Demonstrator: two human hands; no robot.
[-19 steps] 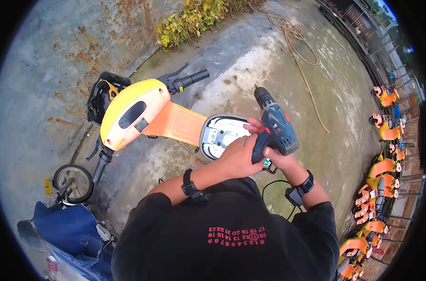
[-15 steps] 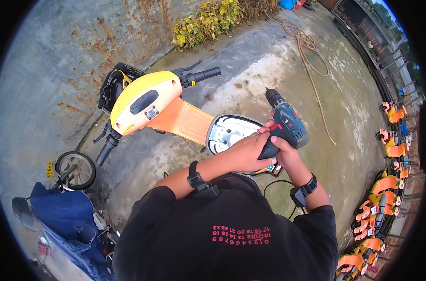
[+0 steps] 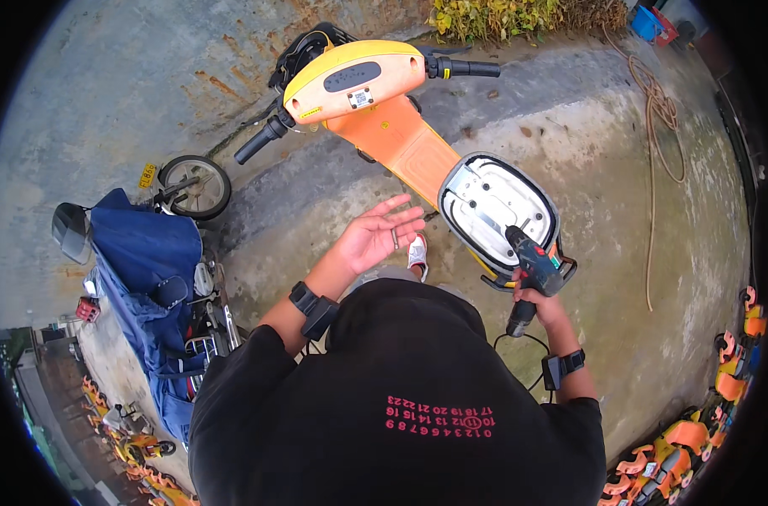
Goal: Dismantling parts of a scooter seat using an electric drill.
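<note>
My right hand [image 3: 536,299] grips a dark blue cordless drill [image 3: 536,266] with red details, angled with its front end over the white recessed seat base [image 3: 489,198] of a yellow-orange scooter [image 3: 350,76]. My left hand [image 3: 371,236] is palm up left of the seat base, fingers partly spread, with a small thin metal piece [image 3: 395,239] between them, too small to identify. The scooter's footboard [image 3: 401,143] runs from the handlebar housing down to the seat base. My shoe [image 3: 417,257] shows below my left hand.
A blue-covered two-wheeler [image 3: 148,278] with a front wheel [image 3: 194,185] stands at left. Rows of orange scooters [image 3: 679,447] line both lower sides. A coiled hose [image 3: 654,93] lies at upper right, near plants [image 3: 519,17] and blue and red containers [image 3: 645,25]. A stained wall [image 3: 148,76] rises behind.
My hands have parted: the left has left the drill and turned palm up, while the right has lowered the drill onto or over the seat base. The view has shifted, moving the scooter up and right.
</note>
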